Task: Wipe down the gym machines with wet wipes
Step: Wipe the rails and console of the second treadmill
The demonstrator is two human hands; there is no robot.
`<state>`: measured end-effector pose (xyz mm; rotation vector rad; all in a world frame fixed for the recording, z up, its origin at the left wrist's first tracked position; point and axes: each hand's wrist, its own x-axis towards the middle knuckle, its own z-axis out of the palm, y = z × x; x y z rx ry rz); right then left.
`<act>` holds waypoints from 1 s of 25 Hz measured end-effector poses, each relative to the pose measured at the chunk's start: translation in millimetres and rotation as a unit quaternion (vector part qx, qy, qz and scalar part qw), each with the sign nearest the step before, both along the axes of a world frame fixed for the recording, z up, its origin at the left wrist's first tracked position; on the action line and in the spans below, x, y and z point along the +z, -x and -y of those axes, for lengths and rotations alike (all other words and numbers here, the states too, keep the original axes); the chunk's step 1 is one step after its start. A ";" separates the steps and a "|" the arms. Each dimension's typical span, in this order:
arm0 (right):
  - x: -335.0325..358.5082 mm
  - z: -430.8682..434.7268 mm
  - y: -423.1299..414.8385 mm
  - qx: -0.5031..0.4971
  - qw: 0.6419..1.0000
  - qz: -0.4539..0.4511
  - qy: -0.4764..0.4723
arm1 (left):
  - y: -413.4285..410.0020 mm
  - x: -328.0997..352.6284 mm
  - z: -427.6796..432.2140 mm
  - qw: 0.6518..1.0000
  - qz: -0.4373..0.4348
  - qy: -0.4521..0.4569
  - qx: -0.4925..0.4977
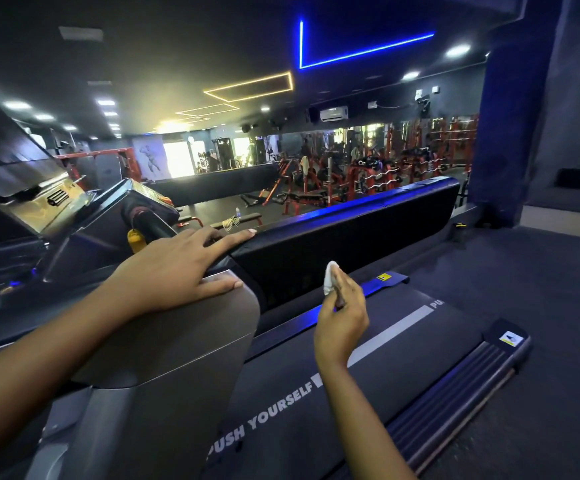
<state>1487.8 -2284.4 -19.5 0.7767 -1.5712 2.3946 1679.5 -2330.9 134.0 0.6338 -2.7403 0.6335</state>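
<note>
treadmill belt point(316, 410) below me, long axis running near-left to far-right. right hand point(342, 317) hovers above it, fingers pinching a balled white wipe point(330, 277), clear of the machine. left hand point(177, 268) lies flat, fingers straight, on the grey upright housing point(164, 341), just left of the wipe. likely next pass: leftward onto that housing. console point(136, 199) beyond, farther left.

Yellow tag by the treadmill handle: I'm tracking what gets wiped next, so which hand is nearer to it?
Left. The left hand rests flat on the grey upright just right of the yellow tag; the right hand holds the wipe farther right, over the belt.
</note>
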 end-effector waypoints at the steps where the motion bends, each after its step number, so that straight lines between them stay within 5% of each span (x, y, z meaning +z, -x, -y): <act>1: -1.8 -0.1 -12.3 0.001 1.000 0.004 0.005 | -0.3 -0.5 0.4 1.000 -0.004 -0.001 -0.005; 9: -8.2 -24.8 -92.4 0.101 0.995 -0.009 0.024 | -2.5 -2.5 0.0 1.000 -0.017 0.012 -0.010; 12: -3.9 -21.3 -47.5 0.106 0.974 0.195 0.044 | -2.6 -2.0 -0.5 1.000 -0.014 0.008 -0.003; 15: 6.3 -3.8 -18.9 0.154 0.906 0.378 0.116 | -2.4 -1.6 0.0 1.000 -0.015 0.002 -0.006; 21: 8.9 0.1 -79.6 0.168 0.906 0.369 0.124 | -1.5 -2.0 1.5 1.000 -0.012 0.011 -0.005; 25: -1.5 -22.9 -117.9 0.209 0.936 0.268 0.096 | -1.1 -0.6 -0.4 1.000 -0.003 0.017 0.006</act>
